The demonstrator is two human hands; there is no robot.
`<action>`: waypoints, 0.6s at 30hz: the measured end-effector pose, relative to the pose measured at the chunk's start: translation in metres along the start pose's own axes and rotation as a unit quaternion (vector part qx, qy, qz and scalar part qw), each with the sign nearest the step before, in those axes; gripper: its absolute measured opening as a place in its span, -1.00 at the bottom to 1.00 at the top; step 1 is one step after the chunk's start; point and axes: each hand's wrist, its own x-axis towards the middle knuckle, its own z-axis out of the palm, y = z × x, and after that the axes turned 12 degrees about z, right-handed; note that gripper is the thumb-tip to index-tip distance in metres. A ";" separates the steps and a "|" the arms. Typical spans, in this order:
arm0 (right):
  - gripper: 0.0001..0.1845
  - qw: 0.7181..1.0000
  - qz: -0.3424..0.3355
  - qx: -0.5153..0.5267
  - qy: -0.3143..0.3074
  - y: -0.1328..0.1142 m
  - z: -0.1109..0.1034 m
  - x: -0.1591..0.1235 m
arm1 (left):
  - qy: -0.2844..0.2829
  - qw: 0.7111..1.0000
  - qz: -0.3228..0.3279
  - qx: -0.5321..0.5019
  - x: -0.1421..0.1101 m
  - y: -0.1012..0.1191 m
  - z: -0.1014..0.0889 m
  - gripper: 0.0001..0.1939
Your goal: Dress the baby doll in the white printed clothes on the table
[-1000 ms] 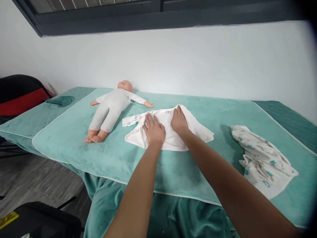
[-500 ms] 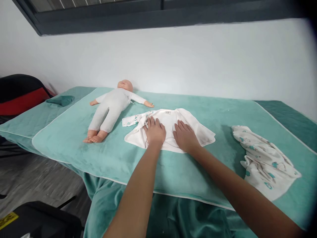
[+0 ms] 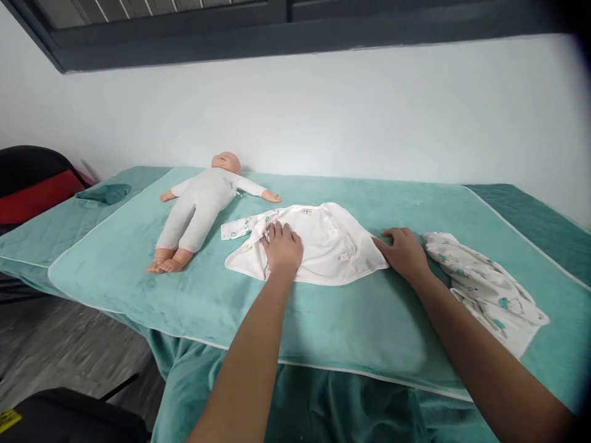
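On the mat [image 3: 351, 320], mid-length: the shirt [image 3: 323, 246] lies spread, mostly white side up, between the doll [image 3: 203, 200] and the bundle [image 3: 489, 283], apart from the near edge.
Left hand [image 3: 282, 249]: palm down, fingers slightly parted, pressing on the shirt's left part and gripping nothing visible. Too much weight here could pin one layer while another slides, leaving creases.
Right hand [image 3: 405, 253]: fingers curved, thumb side at the shirt's right corner; whether it pinches the cloth cannot be told. A hard pull outward, against the pressing palm, could stretch the cloth or skew the hem.
Sleeve [image 3: 237, 227]: printed, reaching out toward the doll's legs. It looks free of the palm, so a tug to the right could twist or bunch it.
Hem: curved, facing the mat's near edge; it could curl under if the cloth is dragged instead of lifted.
Bundle: crumpled toward the mat's right edge, close beside the right hand. A backward sweep of that hand or forearm could catch and shift it.
Doll: on its back toward the far left corner, one hand near the shirt's neckline; a wide leftward move could knock that arm.
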 end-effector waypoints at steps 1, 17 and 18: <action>-0.61 1.000 -0.006 -0.009 -0.018 0.004 0.002 0.002 | 0.000 1.000 0.000 0.002 0.000 0.000 0.000 -0.48; -0.61 0.940 0.168 0.288 0.071 0.002 0.015 0.091 | 0.004 1.000 -0.001 0.010 0.000 0.000 0.001 -0.53; -0.61 0.940 0.162 0.289 0.082 0.002 0.018 0.094 | 0.003 1.000 -0.001 0.010 0.000 0.000 0.001 -0.53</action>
